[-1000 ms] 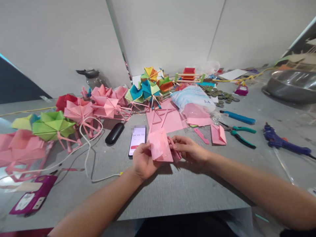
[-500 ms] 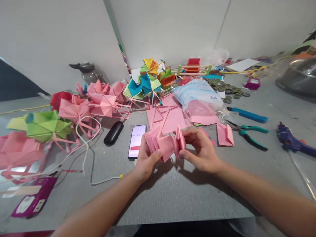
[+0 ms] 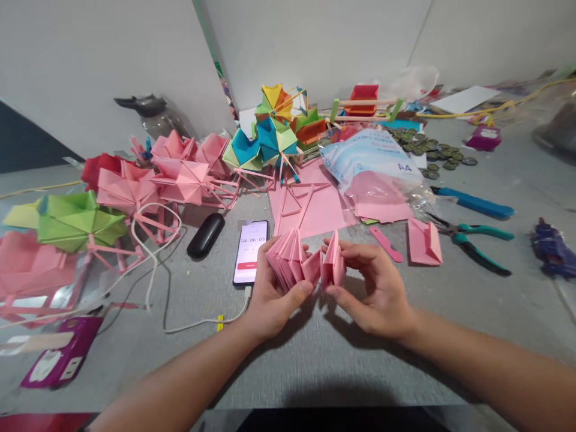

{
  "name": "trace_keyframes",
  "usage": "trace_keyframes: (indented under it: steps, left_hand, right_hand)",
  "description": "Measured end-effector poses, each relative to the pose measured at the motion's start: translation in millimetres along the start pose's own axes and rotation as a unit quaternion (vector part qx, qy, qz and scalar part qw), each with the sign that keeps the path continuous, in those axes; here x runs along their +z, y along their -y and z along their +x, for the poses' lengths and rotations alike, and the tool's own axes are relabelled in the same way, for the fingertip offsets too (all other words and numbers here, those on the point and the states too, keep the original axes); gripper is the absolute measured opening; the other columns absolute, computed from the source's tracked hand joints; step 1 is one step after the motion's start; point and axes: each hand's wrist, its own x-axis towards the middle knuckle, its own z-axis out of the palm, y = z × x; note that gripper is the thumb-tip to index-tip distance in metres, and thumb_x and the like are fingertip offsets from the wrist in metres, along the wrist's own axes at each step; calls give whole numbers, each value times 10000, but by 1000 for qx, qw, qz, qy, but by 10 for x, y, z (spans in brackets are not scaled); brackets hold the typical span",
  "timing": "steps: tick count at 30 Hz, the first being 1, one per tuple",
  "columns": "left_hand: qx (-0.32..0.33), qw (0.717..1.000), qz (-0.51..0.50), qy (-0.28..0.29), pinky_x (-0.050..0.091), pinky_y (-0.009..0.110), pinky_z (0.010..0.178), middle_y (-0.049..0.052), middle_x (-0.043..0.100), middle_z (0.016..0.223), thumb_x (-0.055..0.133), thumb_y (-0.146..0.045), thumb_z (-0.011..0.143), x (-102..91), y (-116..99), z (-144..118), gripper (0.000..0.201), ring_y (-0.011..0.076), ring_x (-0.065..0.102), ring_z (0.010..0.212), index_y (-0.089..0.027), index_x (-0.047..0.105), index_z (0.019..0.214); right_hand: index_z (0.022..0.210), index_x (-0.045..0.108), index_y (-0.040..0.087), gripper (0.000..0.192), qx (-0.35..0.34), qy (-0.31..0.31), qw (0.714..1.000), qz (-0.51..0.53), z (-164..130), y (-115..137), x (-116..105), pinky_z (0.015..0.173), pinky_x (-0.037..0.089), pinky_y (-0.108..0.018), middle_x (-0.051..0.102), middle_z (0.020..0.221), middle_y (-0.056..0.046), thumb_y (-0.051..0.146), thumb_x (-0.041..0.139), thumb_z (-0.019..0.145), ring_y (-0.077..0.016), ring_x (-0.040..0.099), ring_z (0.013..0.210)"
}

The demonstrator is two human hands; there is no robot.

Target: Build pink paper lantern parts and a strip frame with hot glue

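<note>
I noted my left hand (image 3: pixel 270 297) and right hand (image 3: pixel 375 291) each pinching one pleated pink paper piece (image 3: pixel 306 263); one phone (image 3: pixel 251 251) lay beside.

At the centre of the frame, just below the middle, the left hand (image 3: pixel 270 303) and right hand (image 3: pixel 375 294) hold a folded paper piece (image 3: pixel 306 264) between them above the table (image 3: pixel 315 366). Just left of it, a phone (image 3: pixel 251 252) lies flat, with a case (image 3: pixel 206 236) further left. Behind, toward the upper middle, paper sheets (image 3: pixel 310 207) lie before a cluster of paper pinwheels (image 3: pixel 274 135). More pinwheels (image 3: pixel 148 186) spread to the left edge. At right lie pliers (image 3: pixel 472 243), with coins (image 3: pixel 434 156) behind them at upper right.
</note>
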Motion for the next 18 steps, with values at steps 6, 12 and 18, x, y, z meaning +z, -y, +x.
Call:
trace_keyframes:
  steps: [6, 12, 18]
  left_hand:
    - [10, 1000, 21, 16, 554, 387, 1000, 53, 715, 1262, 921, -103, 787, 30, -10, -20, 697, 256, 706, 1114, -310, 570, 1353]
    - [31, 997, 40, 57, 553, 395, 1029, 41, 671, 1292, 937, -300, 849, -20, 99, -26, 722, 232, 690, 1144, -347, 478, 1405]
    - [54, 991, 72, 94, 561, 425, 1072, 67, 631, 1357, 910, -411, 894, -56, 155, -27, 737, 236, 682, 1208, -357, 417, 1438]
  right_hand:
    - [1387, 553, 337, 564, -17, 14, 1000, -14, -1, 31, 2, 1037, 664, -541, 682, 1468, -143, 252, 833, 906, -346, 703, 1354]
    - [1398, 558, 301, 574, -47, 12, 998, -35, -16, 22, 35, 1003, 685, -502, 700, 1458, -157, 286, 851, 904, -337, 733, 1314]
    - [1432, 544, 286, 588, -73, 20, 996, -56, -24, -31, 38, 1034, 672, -512, 692, 1469, -175, 313, 841, 925, -346, 712, 1353]
